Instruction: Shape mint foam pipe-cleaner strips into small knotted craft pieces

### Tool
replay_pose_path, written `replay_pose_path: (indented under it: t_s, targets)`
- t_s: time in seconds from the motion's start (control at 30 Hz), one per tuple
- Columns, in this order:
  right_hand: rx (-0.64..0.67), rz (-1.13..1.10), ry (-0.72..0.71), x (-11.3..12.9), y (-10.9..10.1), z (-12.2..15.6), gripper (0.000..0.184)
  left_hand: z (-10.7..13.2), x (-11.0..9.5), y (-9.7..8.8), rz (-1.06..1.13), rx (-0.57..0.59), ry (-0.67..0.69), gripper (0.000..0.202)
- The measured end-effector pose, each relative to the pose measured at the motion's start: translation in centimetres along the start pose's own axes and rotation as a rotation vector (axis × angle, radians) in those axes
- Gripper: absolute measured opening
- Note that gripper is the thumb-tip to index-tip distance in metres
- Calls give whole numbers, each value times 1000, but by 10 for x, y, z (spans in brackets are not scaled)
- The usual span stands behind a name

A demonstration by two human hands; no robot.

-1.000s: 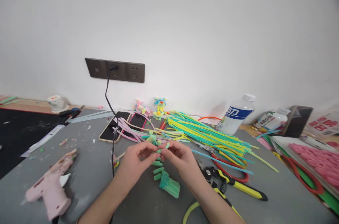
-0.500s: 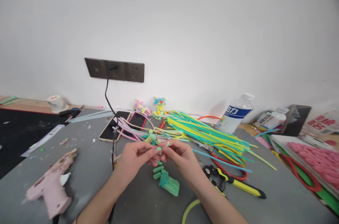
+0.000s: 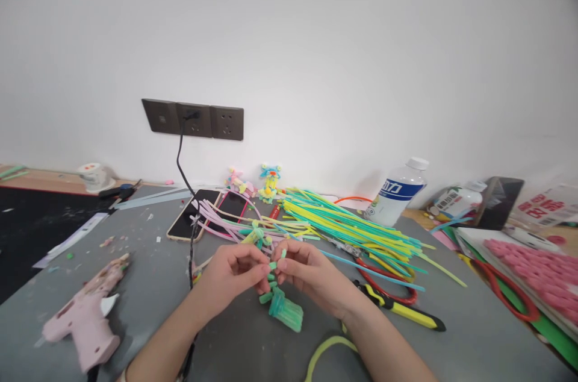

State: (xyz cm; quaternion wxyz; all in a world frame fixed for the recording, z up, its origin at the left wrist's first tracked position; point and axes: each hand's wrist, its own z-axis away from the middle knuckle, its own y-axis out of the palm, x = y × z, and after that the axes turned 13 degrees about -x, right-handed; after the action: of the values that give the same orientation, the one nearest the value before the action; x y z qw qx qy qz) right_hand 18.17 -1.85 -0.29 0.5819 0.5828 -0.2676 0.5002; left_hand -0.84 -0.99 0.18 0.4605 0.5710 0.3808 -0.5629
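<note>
My left hand (image 3: 235, 273) and my right hand (image 3: 307, 276) meet over the middle of the mat. Both are closed in a pinch on a short light-green pipe cleaner (image 3: 273, 266), which looks bent, its tip rising at my right fingers. Just below my fingers lies a green bundle of pipe cleaner (image 3: 289, 313), bound near its top. Small green pipe-cleaner pieces (image 3: 266, 297) rest beside it, partly hidden by my fingers. Behind my hands sits a yellow-green pipe-cleaner figure (image 3: 255, 234), its lower part covered.
A pink glue gun (image 3: 85, 316) lies at left, near a black cord (image 3: 192, 249). Long green and yellow pipe cleaners (image 3: 347, 228) spread behind, with a bottle (image 3: 397, 192) beyond. Yellow-black pliers (image 3: 406, 311) lie right of my forearm; two phones (image 3: 185, 222) lie back left.
My fingers have shifted slightly on the small green piece, which now shows bent with its end pointing up. My right wrist has moved a little right, covering more of the pliers.
</note>
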Motion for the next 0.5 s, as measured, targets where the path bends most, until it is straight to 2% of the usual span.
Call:
replay_pose_path:
  t_s: [0.1, 0.27, 0.37, 0.5]
  targets:
    - [-26, 77, -136, -1, 2, 0, 23, -1, 0, 3, 66, -39, -43, 25]
    - [-148, 347, -585, -7, 9, 3, 9, -3, 5, 9, 250, -236, -160, 33]
    - [-235, 479, -853, -11, 10, 5, 10, -3, 8, 11, 409, -237, -278, 37]
    - [-233, 684, -1069, -14, 11, 9, 19, -3, 10, 12, 508, -193, -386, 37]
